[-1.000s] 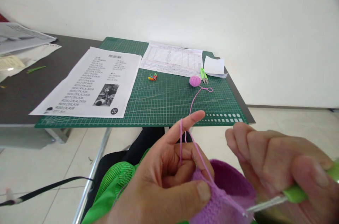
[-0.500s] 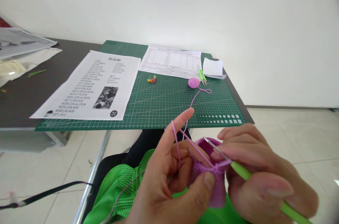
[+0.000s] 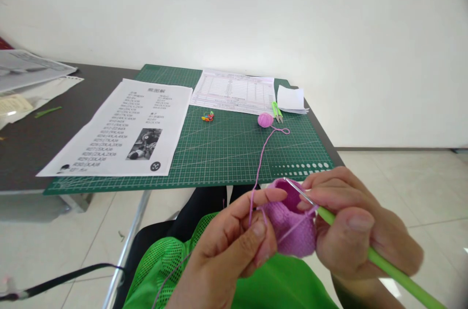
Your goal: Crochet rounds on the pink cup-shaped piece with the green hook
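Over my lap, my right hand [image 3: 351,221] grips a crochet hook [image 3: 387,262] with a green handle and a metal tip pointing up and left. Its fingers also steady the rim of a hollow purple-pink crochet piece [image 3: 296,233], whose opening faces up. A loop of yarn sits around the hook's shaft. Just left of the piece, my left hand [image 3: 237,236] pinches the purple yarn [image 3: 260,163] between thumb and bent fingers, with the index finger stretched toward the opening. From there the strand runs up to a small yarn ball [image 3: 265,120] on the green cutting mat [image 3: 219,153].
A printed pattern sheet [image 3: 120,128] lies on the mat's left. Farther back are a form sheet [image 3: 234,89], white slips [image 3: 290,98], green thread snips [image 3: 277,111] and coloured stitch markers [image 3: 207,117]. More papers [image 3: 32,70] rest on the dark table at left.
My left thumb has come off the crochet piece's rim and now pinches yarn to its left. The raised index finger has lowered. A yarn strand now crosses the piece's front.
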`<state>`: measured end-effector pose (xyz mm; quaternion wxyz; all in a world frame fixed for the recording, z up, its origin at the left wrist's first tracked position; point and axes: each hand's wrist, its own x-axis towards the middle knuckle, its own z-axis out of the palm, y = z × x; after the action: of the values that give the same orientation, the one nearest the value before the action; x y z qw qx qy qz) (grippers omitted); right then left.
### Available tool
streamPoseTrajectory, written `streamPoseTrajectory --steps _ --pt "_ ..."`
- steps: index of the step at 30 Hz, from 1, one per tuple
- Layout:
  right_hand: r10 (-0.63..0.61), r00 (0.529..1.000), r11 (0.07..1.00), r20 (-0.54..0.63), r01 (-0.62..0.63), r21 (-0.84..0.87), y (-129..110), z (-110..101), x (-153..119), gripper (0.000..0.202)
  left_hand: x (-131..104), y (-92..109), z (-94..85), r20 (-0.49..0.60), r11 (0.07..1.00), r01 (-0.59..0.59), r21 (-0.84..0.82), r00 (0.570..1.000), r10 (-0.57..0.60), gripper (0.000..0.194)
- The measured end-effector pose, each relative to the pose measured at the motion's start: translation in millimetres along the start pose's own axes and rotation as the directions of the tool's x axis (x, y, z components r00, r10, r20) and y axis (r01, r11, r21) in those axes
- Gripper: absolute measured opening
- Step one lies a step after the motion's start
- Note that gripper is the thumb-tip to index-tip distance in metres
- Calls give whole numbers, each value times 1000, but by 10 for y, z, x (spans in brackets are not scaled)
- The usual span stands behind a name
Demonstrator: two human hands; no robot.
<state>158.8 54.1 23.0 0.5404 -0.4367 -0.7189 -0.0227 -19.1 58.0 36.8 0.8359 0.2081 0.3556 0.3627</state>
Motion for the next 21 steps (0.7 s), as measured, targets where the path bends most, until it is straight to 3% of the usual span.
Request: streamPoseTrajectory --steps 4,8,11,15,18,21 --pt "-6 999 1000 -48 8 31 72 -41 86 24 2 20 -61 -11 995 -58 78 998 60 24" --pt "91 994 990 -53 -84 111 59 2 124 31 20 11 -103 -49 989 -71 133 996 78 24" --pt "239 971 952 19 -238 193 9 7 146 31 34 8 -124 -45 974 -114 198 991 125 25" --pt "388 905 868 172 -422 261 -59 -62 195 33 74 31 -118 -58 929 -207 305 970 235 28" --pt "432 873 840 224 -480 253 -93 -96 235 35 128 24 -84 -95 904 -284 319 940 328 27" --pt "425 872 840 243 -480 251 -125 -79 276 36 172 15 -43 -125 886 -349 306 908 401 27"
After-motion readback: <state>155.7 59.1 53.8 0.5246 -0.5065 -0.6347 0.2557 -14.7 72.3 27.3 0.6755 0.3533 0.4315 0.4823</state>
